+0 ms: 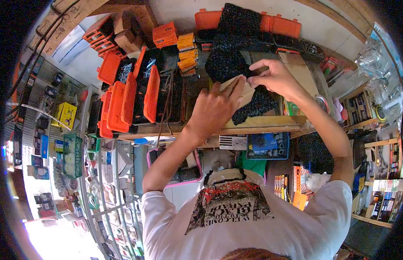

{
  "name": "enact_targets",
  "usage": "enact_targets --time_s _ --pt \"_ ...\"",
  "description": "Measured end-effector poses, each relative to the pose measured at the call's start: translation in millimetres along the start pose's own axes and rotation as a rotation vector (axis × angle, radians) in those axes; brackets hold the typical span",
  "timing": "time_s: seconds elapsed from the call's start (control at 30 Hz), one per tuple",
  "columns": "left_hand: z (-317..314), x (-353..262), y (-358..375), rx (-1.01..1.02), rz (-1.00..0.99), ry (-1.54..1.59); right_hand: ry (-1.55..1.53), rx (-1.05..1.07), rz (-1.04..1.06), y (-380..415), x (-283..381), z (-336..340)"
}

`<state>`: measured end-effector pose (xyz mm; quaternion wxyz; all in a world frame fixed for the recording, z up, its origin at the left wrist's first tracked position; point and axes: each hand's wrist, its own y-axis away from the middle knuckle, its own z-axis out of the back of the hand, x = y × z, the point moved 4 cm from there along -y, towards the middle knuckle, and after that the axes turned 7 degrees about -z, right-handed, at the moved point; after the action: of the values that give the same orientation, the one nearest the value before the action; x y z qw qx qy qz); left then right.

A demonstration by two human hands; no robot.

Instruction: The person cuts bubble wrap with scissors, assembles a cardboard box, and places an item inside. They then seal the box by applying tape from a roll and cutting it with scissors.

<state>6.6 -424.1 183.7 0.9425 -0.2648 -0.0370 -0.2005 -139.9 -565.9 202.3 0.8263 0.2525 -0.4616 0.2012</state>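
Note:
Over the bench, my left hand (216,106) has its fingers pressed on a small pale tan cardboard piece (245,96) that looks like a box. The hand covers much of its left side. My right hand (277,80) is at the upper right corner of the cardboard, thumb and forefinger curled towards each other. Whatever sits between those fingertips is too small to make out. Black speckled material (255,108) lies below the cardboard, with a rounder dark piece (225,65) behind it.
Open orange cases (151,95) with screws stand to the left on the wooden bench (270,121). Yellow boxes (187,54) are stacked behind. A flat cardboard sheet (299,71) lies at the right. Below the edge is a blue crate (268,147). Loaded shelves (379,195) flank the right side.

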Motion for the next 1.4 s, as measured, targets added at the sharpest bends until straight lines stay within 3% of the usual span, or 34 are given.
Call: enact_targets --time_s 0.13,0.23,0.3,0.8,0.9,1.0,1.1,1.2,1.23,1.33,1.4 --pt "3 -1 -1 -0.054 -0.005 0.049 0.034 -0.002 0.042 2 4 -3" --pt "0 -1 -1 0.042 0.042 0.073 0.064 0.000 0.106 -3 1 -1" --pt "-3 -1 0 -0.026 0.030 0.075 0.095 -0.028 0.186 -6 -4 -2" --pt "3 -6 -1 -0.067 0.035 0.074 0.326 -0.024 0.259 6 7 -5" --pt "5 -7 -2 0.000 0.059 0.094 0.385 0.033 0.229 2 4 -4" --pt "4 -6 -1 0.028 0.071 0.128 0.116 0.165 0.112 -15 -20 -4" --pt "1 -5 0 -0.057 0.043 0.088 -0.124 0.213 -0.171 -13 -41 -4" --pt "1 -4 0 -0.070 0.042 0.096 -0.099 0.288 -0.172 -4 -53 -8" --pt "0 -3 0 -0.056 0.048 0.113 -0.084 0.232 -0.157 0 -49 -8" --pt "2 -4 -1 -0.038 0.068 0.137 0.110 -0.073 0.152 3 -38 -3" --pt "3 -3 -1 -0.026 0.060 0.172 0.366 -0.162 0.223 9 -18 -1"
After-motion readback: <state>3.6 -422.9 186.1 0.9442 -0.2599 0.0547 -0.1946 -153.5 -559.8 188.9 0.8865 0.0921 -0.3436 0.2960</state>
